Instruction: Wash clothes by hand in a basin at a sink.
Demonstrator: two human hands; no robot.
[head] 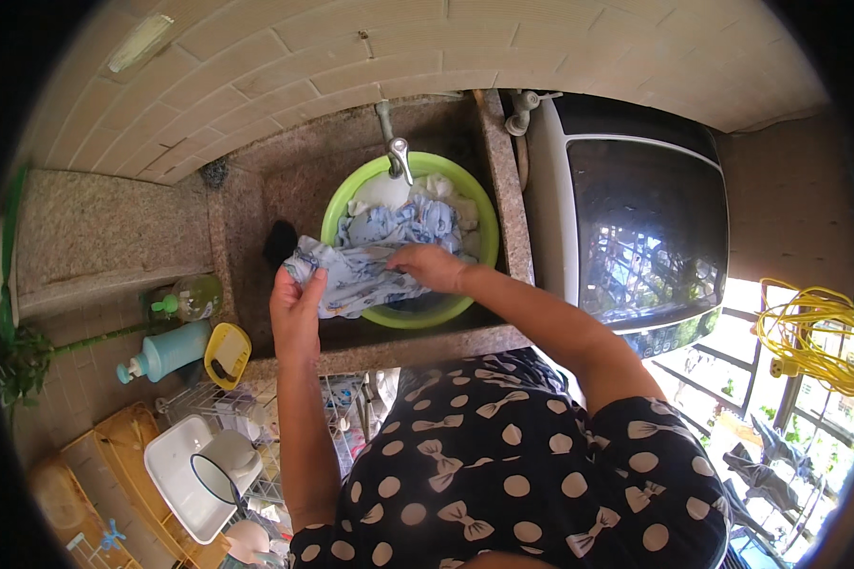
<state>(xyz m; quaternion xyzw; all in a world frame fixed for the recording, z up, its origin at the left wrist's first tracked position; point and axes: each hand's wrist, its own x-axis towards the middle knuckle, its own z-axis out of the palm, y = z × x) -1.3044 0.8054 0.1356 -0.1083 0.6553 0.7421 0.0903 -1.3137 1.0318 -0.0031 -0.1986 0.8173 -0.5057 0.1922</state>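
Observation:
A green plastic basin (489, 249) stands in a stone laundry sink (256, 192), under a metal tap (398, 153). Wet light-blue printed cloth (398, 224) and white cloth (381, 193) lie in it. One end of a pale printed garment (349, 274) is pinched between the thumb and fingers of my left hand (299, 302), left of the basin. My right hand (430, 268) is over the basin against the same garment, its fingers bent; whether they grip the fabric is hard to tell. A black brush or cloth (280, 242) lies in the sink beside the garment.
Right of the sink stands a washing machine with a dark lid (647, 227). At the left are a green bottle (198, 297), a light-blue bottle (174, 350) and a yellow soap dish (228, 355). Below them, a wire rack (256, 398) stands by a white tub (178, 491).

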